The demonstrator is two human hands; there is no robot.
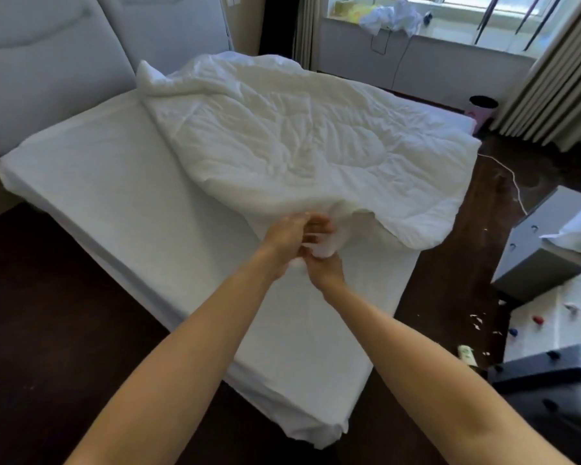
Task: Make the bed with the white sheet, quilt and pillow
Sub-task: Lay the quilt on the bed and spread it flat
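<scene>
Both hands (pixel 311 241) grip the white quilt's (pixel 302 142) edge.

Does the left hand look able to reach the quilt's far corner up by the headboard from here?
Probably not. The left hand grips the quilt at its near edge, and that corner lies across the whole bed; nothing blocks it.

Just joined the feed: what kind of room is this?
Most likely a bedroom: a bed with a padded headboard, a white quilt on it, and a curtained window.
</scene>
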